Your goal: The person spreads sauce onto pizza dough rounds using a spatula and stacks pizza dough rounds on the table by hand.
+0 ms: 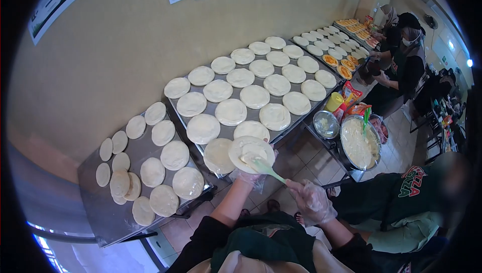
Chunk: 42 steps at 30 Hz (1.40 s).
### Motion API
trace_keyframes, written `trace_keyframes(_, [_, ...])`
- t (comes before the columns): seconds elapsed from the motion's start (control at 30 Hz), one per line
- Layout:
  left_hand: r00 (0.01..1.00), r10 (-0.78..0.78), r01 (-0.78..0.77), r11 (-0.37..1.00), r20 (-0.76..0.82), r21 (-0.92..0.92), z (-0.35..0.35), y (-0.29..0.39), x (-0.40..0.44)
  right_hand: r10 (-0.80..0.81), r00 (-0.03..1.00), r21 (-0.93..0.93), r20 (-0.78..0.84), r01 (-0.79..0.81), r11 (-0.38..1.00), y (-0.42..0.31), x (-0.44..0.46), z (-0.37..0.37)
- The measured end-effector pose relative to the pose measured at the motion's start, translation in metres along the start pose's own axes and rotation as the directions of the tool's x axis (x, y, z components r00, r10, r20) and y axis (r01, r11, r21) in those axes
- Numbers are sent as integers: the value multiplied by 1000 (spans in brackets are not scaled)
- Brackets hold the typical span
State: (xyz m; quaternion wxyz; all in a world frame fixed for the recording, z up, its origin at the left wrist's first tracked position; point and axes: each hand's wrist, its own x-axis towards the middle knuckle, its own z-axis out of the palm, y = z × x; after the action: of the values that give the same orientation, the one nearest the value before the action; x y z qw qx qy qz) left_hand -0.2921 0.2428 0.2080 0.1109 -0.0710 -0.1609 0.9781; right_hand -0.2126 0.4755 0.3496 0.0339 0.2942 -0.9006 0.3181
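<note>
My left hand (247, 176), in a clear plastic glove, holds a round flat pizza base (239, 148) from below, over the near edge of the middle table. Creamy white sauce lies on this base. In my gloved right hand (312, 201) is the handle of a pale green spatula (271, 172), its blade resting in the sauce. Just left of the held base lies another base (219, 156) that looks plain. Behind it, rows of bases coated in white sauce (231, 112) cover the metal table (228, 137).
To the left, a lower metal table (90, 192) carries more bases, some stacked. A large bowl of white sauce (359, 140) and a smaller metal bowl (326, 124) stand at right. One co-worker (406, 192) is close on my right; others (404, 62) work at farther tables with orange-topped bases (347, 64).
</note>
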Motion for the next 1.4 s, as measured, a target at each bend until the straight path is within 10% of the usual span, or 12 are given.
trace_keyframes(0.17, [967, 166, -219, 928, 195, 300, 11, -2, -17, -42, 998, -332, 36, 51, 942, 25, -22, -4])
trace_keyframes(0.23, [919, 315, -391, 638, 239, 663, 5, -1, -15, -37, 999, -386, -12, 29, 922, 45, -23, -2])
trace_keyframes(0.33, [954, 211, -259, 937, 211, 234, -5, 4, -7, -17, 997, -447, -76, -18, 894, 60, -14, -8])
trace_keyframes(0.47, [952, 42, -153, 924, 305, 350, 33, -26, -19, -22, 979, -371, -202, -55, 927, 54, -11, -18])
trace_keyframes(0.53, [980, 4, -5, 1000, 199, 7, 8, -18, -4, -3, 988, -345, -155, -51, 937, 47, -16, -17])
trace_keyframes(0.63, [972, -65, 2, 964, 226, 265, 34, -43, -12, -178, 984, -306, -14, 165, 938, 61, -28, -8])
trace_keyframes(0.77, [997, -80, 79, 993, 11, 84, 21, -47, -11, -161, 983, -379, -86, 117, 918, 90, -22, -1])
trace_keyframes(0.93, [984, -153, 113, 930, 87, 349, 35, -59, -26, -152, 970, -376, -192, 71, 924, 112, 0, -6])
trace_keyframes(1.13, [983, -177, 172, 980, 46, 103, 3, -50, -26, -130, 976, -126, -174, 108, 986, 107, 18, -49])
trace_keyframes(1.23, [961, -258, 239, 956, 101, 168, -2, -62, -20, -379, 903, -187, 202, 416, 890, 93, 25, -68])
trace_keyframes(1.4, [933, -240, 142, 931, 268, 337, 6, -69, -23, -496, 826, -302, 267, 561, 771, 85, 53, -50])
